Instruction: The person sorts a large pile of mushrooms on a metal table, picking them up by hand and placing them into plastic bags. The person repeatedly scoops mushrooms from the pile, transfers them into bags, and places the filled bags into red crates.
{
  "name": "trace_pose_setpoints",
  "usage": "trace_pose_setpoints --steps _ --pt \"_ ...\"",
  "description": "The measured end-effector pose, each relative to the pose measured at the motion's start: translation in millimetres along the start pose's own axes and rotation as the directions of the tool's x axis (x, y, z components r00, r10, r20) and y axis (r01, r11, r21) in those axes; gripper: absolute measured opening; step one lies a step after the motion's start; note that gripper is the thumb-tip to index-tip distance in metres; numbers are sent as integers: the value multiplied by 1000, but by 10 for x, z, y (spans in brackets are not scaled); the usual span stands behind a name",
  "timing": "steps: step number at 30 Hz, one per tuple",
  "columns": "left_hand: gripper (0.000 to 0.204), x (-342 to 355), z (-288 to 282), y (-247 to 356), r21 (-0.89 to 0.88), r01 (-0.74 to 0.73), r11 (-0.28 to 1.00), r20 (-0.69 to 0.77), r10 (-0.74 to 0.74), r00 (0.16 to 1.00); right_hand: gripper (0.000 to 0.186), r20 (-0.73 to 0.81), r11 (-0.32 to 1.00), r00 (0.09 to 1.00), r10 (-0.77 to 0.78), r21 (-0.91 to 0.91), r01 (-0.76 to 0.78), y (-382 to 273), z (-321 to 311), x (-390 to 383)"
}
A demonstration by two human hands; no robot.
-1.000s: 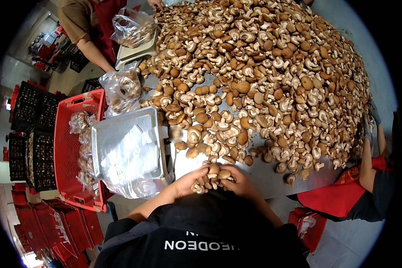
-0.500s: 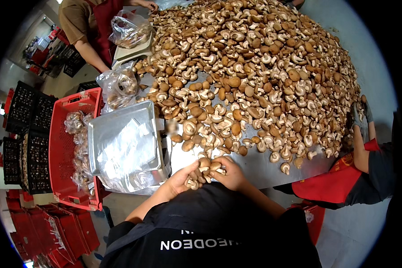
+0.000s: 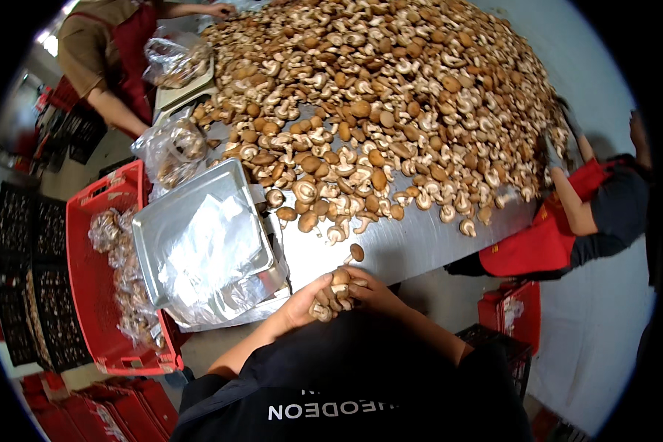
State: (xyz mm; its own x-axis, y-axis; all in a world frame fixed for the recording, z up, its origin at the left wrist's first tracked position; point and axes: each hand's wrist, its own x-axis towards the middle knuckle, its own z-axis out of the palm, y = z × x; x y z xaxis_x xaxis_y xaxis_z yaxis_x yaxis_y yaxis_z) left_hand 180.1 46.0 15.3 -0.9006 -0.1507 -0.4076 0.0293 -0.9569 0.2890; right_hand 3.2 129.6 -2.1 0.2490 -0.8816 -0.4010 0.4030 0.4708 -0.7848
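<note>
My left hand [image 3: 306, 303] and my right hand [image 3: 378, 296] meet at the near edge of the steel table, both closed around a small bunch of brown shiitake mushrooms [image 3: 337, 289]. Fingers and caps hide part of the bunch. Just beyond my fingertips, apart from the pile, is a single shiitake mushroom [image 3: 356, 253], its stem pointing back toward me. A large heap of shiitake mushrooms [image 3: 420, 110] spreads over the table, its loose front edge a short way past my hands.
Left of my hands, a metal tray [image 3: 147, 258] holds clear plastic bags [image 3: 214, 258]. A red crate [image 3: 77, 287] with bagged mushrooms stands beyond it. One co-worker [image 3: 99, 55] is at the far left by a scale [image 3: 177, 94]; another, in a red apron [image 3: 530, 247], reaches into the heap at right.
A single mushroom now shows beyond my fingers, separate from the bunch. My hands stay together around the others. The whole view has shifted and turned slightly.
</note>
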Motion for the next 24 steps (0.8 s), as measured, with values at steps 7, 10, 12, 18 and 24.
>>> trace_pose_setpoints --steps 7,10,12,18,24 --pt "37 57 -324 -491 301 141 943 -127 -107 986 45 -212 920 967 141 388 -49 278 335 -603" --pt "35 193 -338 -684 349 170 922 -160 -120 980 49 -190 921 978 91 390 -10 332 233 -808" --pt "33 287 -184 -779 251 226 941 -195 -180 964 47 -173 916 985 28 400 44 289 179 -974" --pt "25 937 332 -1175 217 386 896 -285 -320 903 43 -299 740 946 -128 607 291 844 -451 -1498" --pt "20 2087 1245 -2346 511 493 704 -306 -386 870 32 -566 517 785 -252 607 603 1266 -1235 -2806"
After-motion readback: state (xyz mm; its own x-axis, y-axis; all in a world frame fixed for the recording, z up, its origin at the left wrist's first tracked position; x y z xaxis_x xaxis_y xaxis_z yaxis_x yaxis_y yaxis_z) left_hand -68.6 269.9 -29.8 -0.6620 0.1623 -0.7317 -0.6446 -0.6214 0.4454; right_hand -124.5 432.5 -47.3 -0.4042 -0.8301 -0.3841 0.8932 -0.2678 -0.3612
